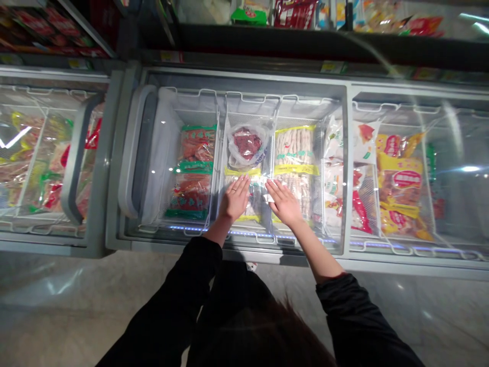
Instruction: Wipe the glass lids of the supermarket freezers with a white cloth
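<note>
Both hands lie palm down, side by side, over the middle of a chest freezer (347, 168). My left hand (235, 198) has its fingers stretched out above a yellow-edged clear packet (252, 210). My right hand (284, 201) lies flat in the same way, over packets of pale sticks (296, 148). A small white piece (269, 189) shows at its fingertips; whether the hand touches it I cannot tell. Glare suggests glass under the palms. Beyond my left hand, a clear plastic bag (248, 145) holds something dark red.
Green-edged packets of reddish food (194, 171) fill the left compartment. To the right are white-and-red bags (336, 178) and yellow bags (401, 186). A grey lid handle (126, 153) stands at the left. Another freezer (34, 239) adjoins there, with a stocked shelf (267, 38) behind.
</note>
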`<state>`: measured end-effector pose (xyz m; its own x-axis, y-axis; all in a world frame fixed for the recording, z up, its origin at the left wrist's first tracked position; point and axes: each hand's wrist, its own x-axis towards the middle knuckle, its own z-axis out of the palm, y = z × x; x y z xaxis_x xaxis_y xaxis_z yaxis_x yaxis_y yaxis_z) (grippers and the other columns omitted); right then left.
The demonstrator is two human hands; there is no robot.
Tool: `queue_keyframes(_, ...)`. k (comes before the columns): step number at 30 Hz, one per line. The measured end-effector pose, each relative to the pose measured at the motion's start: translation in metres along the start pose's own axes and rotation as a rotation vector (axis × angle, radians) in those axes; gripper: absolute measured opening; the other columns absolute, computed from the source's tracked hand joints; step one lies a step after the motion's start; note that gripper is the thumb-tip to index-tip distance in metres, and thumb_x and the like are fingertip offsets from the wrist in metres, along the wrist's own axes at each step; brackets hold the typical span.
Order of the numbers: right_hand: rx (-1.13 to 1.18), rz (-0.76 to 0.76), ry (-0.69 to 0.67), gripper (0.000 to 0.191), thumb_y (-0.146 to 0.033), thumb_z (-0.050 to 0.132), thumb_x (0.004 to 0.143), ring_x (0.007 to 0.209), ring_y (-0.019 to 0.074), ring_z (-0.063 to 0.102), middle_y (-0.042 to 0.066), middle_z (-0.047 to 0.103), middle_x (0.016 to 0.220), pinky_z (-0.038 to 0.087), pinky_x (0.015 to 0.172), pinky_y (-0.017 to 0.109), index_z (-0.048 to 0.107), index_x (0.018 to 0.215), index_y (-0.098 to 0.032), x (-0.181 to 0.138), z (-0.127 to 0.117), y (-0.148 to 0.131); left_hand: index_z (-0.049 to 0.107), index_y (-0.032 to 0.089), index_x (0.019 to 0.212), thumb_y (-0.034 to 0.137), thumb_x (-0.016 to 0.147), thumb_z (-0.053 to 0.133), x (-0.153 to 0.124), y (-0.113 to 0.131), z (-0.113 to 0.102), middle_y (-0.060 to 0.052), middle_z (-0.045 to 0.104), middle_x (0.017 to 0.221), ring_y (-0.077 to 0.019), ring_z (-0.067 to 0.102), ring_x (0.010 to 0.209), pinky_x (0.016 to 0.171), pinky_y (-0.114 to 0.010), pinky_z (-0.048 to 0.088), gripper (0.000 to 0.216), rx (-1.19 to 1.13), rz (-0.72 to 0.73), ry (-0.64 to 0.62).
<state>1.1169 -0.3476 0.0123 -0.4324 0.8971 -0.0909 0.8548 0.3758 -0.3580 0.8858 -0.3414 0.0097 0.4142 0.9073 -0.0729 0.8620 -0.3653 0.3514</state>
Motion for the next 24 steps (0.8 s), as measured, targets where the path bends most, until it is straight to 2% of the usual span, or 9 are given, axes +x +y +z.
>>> queue_keyframes(3, -0.002, 0.135, 0.086, 0.065, -0.021, 0.042, 0.095, 0.156, 0.0246, 0.024, 0.005, 0.035, 0.165, 0.026, 0.128, 0.051, 0.034, 0.16, -0.017, 0.012, -0.001, 0.01, 0.027, 0.011, 0.163, 0.021, 0.101, 0.032, 0.0, 0.0, 0.0, -0.006, 0.021, 0.169, -0.0191, 0.015, 0.158, 0.131, -0.041, 0.021, 0.062, 0.026, -0.001, -0.016)
queue_keyframes(7, 0.026, 0.342, 0.196, 0.065, -0.021, 0.037, 0.095, 0.156, 0.0291, 0.023, 0.008, 0.034, 0.166, 0.026, 0.125, 0.058, 0.034, 0.159, -0.013, 0.057, 0.003, -0.008, 0.03, 0.006, 0.161, 0.022, 0.103, 0.027, 0.0, -0.001, -0.002, -0.006, 0.019, 0.169, -0.0188, 0.012, 0.158, 0.132, -0.04, 0.019, 0.06, 0.043, 0.013, -0.028)
queue_keyframes(9, 0.032, 0.334, 0.187, 0.065, -0.021, 0.037, 0.095, 0.156, 0.0292, 0.022, 0.007, 0.033, 0.166, 0.024, 0.126, 0.058, 0.033, 0.16, -0.015, 0.073, 0.005, -0.021, 0.029, 0.007, 0.161, 0.022, 0.104, 0.026, -0.001, -0.002, -0.003, -0.006, 0.019, 0.169, -0.0177, 0.01, 0.158, 0.132, -0.038, 0.018, 0.059, 0.037, 0.016, -0.037)
queue_keyframes(11, 0.03, 0.253, 0.138, 0.066, -0.02, 0.038, 0.095, 0.157, 0.0275, 0.02, 0.005, 0.032, 0.167, 0.023, 0.127, 0.055, 0.032, 0.16, -0.016, 0.075, 0.004, -0.029, 0.028, 0.008, 0.161, 0.021, 0.104, 0.026, -0.001, -0.002, -0.004, -0.006, 0.019, 0.169, -0.0166, 0.009, 0.158, 0.133, -0.037, 0.016, 0.059, 0.029, 0.017, -0.04)
queue_keyframes(14, 0.02, 0.109, 0.045, 0.066, -0.02, 0.04, 0.095, 0.157, 0.0241, 0.021, 0.002, 0.032, 0.167, 0.024, 0.128, 0.049, 0.032, 0.161, -0.019, 0.058, -0.001, -0.03, 0.026, 0.013, 0.163, 0.019, 0.103, 0.031, 0.0, -0.004, -0.003, -0.005, 0.023, 0.168, -0.0158, 0.012, 0.158, 0.132, -0.037, 0.02, 0.061, -0.004, 0.023, -0.018)
queue_keyframes(17, 0.016, 0.046, -0.033, 0.066, -0.019, 0.042, 0.095, 0.156, 0.0227, 0.024, 0.002, 0.033, 0.166, 0.025, 0.128, 0.046, 0.033, 0.161, -0.02, 0.034, -0.01, -0.021, 0.025, 0.018, 0.164, 0.015, 0.098, 0.04, 0.0, -0.007, -0.001, -0.007, 0.031, 0.165, -0.0204, 0.022, 0.156, 0.129, -0.044, 0.028, 0.067, -0.085, 0.027, 0.024)
queue_keyframes(20, 0.013, 0.117, -0.047, 0.066, -0.019, 0.043, 0.095, 0.155, 0.0235, 0.026, 0.004, 0.035, 0.166, 0.026, 0.128, 0.046, 0.034, 0.16, -0.02, 0.031, -0.018, -0.013, 0.031, 0.014, 0.161, 0.011, 0.096, 0.042, -0.001, -0.009, 0.0, -0.01, 0.037, 0.163, -0.0238, 0.029, 0.154, 0.126, -0.046, 0.034, 0.065, -0.156, 0.052, 0.076)
queue_keyframes(24, 0.023, 0.291, 0.06, 0.064, -0.021, 0.04, 0.098, 0.156, 0.0261, 0.024, 0.008, 0.033, 0.166, 0.026, 0.127, 0.049, 0.029, 0.161, -0.018, 0.067, -0.021, -0.014, 0.037, 0.013, 0.157, 0.01, 0.098, 0.039, 0.006, -0.013, -0.006, -0.01, 0.04, 0.162, -0.0213, 0.029, 0.154, 0.127, -0.042, 0.032, 0.059, -0.176, 0.069, 0.118)
